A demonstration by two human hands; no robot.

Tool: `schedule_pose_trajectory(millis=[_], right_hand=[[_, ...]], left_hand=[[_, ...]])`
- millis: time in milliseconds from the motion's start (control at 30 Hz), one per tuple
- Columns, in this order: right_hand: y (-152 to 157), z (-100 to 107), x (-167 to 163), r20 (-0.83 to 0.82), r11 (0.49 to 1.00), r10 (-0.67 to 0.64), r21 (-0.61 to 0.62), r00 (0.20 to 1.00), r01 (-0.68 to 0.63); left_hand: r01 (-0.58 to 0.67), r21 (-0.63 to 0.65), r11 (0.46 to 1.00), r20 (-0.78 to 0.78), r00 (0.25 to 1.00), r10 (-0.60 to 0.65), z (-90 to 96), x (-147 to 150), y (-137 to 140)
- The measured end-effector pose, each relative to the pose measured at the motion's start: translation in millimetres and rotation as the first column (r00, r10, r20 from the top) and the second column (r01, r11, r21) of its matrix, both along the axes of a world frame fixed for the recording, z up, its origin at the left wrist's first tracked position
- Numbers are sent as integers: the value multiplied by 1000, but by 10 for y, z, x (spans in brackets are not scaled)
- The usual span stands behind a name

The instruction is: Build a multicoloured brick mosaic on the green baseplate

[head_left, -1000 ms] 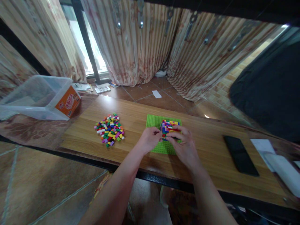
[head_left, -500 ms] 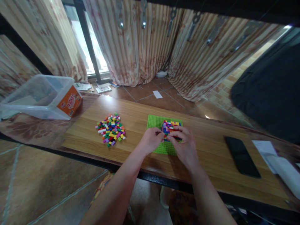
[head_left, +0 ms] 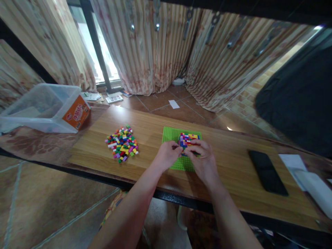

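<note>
A low block of multicoloured toy bricks (head_left: 185, 139) stands on a green studded baseplate (head_left: 169, 133) in front of me. My left hand (head_left: 167, 154) is closed in a pinch at the block's near left corner; whatever its fingertips hold is too small to make out. Across the near right side of the block lies my right hand (head_left: 204, 161), its bent fingers gripping the bricks, with thumb and forefinger close to the left fingertips. Both hands cover part of the block and the plate. Left of them, a loose pile of small coloured bricks (head_left: 123, 144) is spread on the wooden board.
The wooden board (head_left: 147, 124) lies on a cloth-covered table. At the far left is a clear plastic bin (head_left: 52, 119) with an orange label. A black phone (head_left: 267, 173) rests on the right, beside white papers (head_left: 293, 166). Curtains hang behind.
Both hands stay at the block in nearly the same pose. The whole view has shifted very slightly; nothing else visibly differs.
</note>
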State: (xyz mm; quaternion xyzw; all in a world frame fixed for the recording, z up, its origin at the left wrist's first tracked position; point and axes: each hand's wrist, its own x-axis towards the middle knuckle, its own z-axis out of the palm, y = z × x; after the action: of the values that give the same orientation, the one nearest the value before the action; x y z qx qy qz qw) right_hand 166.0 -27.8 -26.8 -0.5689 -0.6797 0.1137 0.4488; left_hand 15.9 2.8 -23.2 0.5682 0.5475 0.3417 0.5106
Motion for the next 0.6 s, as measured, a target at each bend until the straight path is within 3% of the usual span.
schedule_pose_trajectory(millis=[333, 467, 600], right_hand=[[-4, -17, 22, -70, 1000, 20, -7, 997, -20], [59, -12, 98, -247, 997, -74, -36, 966, 67], [191, -95, 140, -506, 978, -185, -179, 842, 107]], left_hand=[[-1, -17, 1000, 37, 999, 1, 0, -11, 19], [-39, 6, 999, -25, 999, 40, 63, -39, 6], [-36, 24, 999, -80, 996, 38, 62, -40, 10]])
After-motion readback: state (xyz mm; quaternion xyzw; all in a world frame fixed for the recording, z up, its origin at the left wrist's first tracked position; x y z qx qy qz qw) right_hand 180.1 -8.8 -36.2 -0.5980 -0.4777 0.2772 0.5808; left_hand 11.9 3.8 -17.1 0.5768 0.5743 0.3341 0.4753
